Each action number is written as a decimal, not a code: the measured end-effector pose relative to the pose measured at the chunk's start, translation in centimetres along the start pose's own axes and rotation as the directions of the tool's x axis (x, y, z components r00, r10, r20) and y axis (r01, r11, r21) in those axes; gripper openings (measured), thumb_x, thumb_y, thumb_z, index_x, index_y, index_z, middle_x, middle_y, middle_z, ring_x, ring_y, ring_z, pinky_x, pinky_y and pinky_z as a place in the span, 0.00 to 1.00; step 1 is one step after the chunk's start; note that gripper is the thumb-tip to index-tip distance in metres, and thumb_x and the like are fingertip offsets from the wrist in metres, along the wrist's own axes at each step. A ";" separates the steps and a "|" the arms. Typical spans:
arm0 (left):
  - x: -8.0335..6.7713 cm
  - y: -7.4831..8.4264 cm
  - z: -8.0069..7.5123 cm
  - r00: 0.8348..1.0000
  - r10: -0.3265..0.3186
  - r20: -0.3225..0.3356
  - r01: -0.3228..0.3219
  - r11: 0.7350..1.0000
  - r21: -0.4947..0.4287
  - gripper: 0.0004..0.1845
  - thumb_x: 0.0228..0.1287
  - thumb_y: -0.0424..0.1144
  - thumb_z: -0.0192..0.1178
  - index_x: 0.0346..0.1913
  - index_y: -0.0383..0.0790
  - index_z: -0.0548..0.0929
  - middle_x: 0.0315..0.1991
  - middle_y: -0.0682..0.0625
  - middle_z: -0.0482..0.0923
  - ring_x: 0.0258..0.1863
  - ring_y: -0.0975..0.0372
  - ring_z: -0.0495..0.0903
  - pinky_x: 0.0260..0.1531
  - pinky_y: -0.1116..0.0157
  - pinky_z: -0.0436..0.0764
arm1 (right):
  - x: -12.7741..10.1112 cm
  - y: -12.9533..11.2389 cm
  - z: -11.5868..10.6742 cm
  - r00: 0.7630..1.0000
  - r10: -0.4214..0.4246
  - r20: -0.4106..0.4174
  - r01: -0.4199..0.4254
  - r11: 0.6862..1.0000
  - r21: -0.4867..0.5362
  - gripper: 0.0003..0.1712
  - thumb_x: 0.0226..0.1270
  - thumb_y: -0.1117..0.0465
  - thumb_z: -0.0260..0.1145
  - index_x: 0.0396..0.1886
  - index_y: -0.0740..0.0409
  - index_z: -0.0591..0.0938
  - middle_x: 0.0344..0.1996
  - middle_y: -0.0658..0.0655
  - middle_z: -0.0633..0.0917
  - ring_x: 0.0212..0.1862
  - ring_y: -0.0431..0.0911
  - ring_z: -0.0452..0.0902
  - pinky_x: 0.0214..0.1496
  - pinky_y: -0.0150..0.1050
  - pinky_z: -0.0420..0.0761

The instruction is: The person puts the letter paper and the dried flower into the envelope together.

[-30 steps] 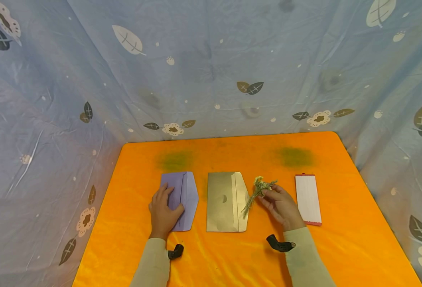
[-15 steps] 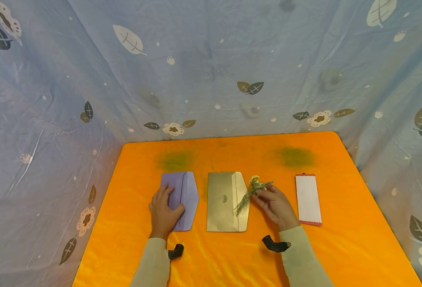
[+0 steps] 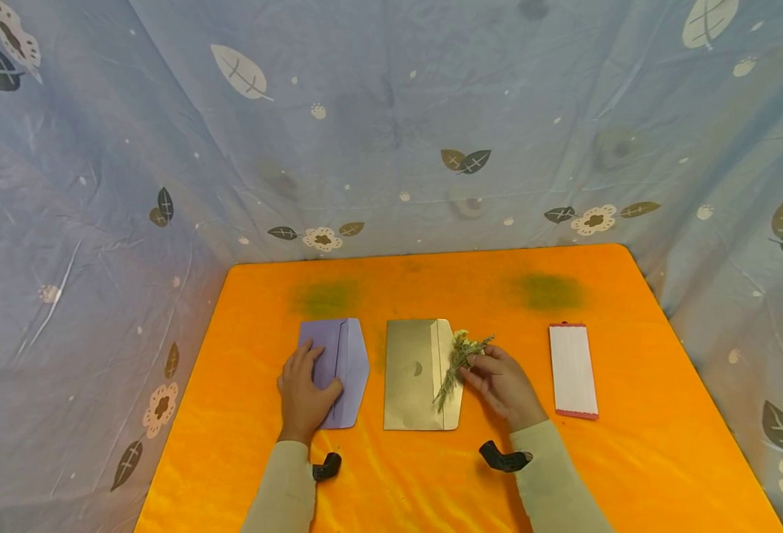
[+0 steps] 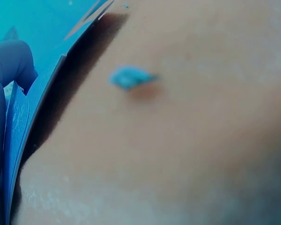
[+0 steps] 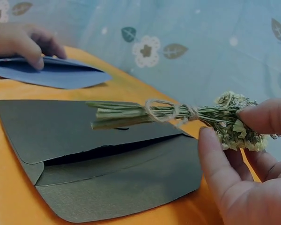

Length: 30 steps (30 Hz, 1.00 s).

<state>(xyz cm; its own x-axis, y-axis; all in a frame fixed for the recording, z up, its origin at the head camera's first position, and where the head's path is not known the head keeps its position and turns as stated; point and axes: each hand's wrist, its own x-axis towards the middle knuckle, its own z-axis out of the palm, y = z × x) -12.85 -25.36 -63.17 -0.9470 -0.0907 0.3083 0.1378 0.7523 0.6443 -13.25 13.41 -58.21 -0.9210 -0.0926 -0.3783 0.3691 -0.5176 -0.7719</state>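
My right hand point(image 3: 505, 385) pinches a small bunch of dried flowers point(image 3: 455, 359) between thumb and fingers. Pale yellow blooms sit by the fingertips; the stems, tied with twine, point toward the near left. They hover over the open flap of a gold envelope point(image 3: 408, 374), whose slit gapes in the right wrist view. To the left, my left hand point(image 3: 305, 392) rests on a purple envelope point(image 3: 351, 370) with fingers spread and thumb near its opening. That envelope point(image 5: 79, 75) gapes slightly as well. Only part of the left hand shows in the left wrist view.
A white rectangular item with red ends point(image 3: 573, 370) lies to the right on the orange tablecloth point(image 3: 425, 289). Blue patterned curtains point(image 3: 391, 111) enclose the table at the back and sides. A black wrist camera point(image 3: 505, 457) sits on the right sleeve.
My right hand has moved left with the dried flowers, bringing the stems over the gold envelope's flap and tilting them steeper. My left hand has stayed on the purple envelope.
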 end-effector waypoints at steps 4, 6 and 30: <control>0.0 0.0 0.0 1.000 0.001 0.000 -0.001 1.000 -0.001 0.36 0.57 0.43 0.72 0.71 0.40 0.82 0.80 0.42 0.68 0.77 0.42 0.63 0.69 0.34 0.56 | -0.1 0.1 0.0 1.000 0.004 -0.015 -0.005 1.000 -0.028 0.06 0.84 0.71 0.59 0.49 0.60 0.69 0.42 0.56 0.77 0.42 0.46 0.78 0.53 0.43 0.87; -0.1 0.1 -0.1 1.000 -0.001 0.001 0.001 1.000 -0.003 0.36 0.57 0.43 0.72 0.71 0.39 0.82 0.80 0.42 0.68 0.77 0.42 0.63 0.69 0.34 0.55 | -0.1 0.2 0.1 1.000 0.009 -0.021 -0.009 0.999 -0.036 0.06 0.84 0.69 0.60 0.48 0.59 0.70 0.40 0.56 0.79 0.40 0.47 0.78 0.45 0.38 0.86; 0.0 0.2 -0.1 1.000 -0.003 0.003 0.003 1.000 -0.008 0.36 0.56 0.42 0.73 0.70 0.39 0.82 0.80 0.42 0.68 0.78 0.42 0.63 0.69 0.33 0.55 | -0.1 0.9 0.7 1.000 0.024 0.016 -0.023 0.997 -0.070 0.08 0.83 0.70 0.60 0.44 0.59 0.69 0.41 0.56 0.84 0.42 0.48 0.84 0.44 0.39 0.85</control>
<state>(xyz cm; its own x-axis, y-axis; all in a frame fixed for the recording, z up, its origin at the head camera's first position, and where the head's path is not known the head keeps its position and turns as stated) -12.82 -25.30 -62.91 -0.9483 -0.0913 0.3041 0.1369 0.7467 0.6510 -12.94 12.39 -58.52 -0.9138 -0.1185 -0.3884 0.3977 -0.4542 -0.7972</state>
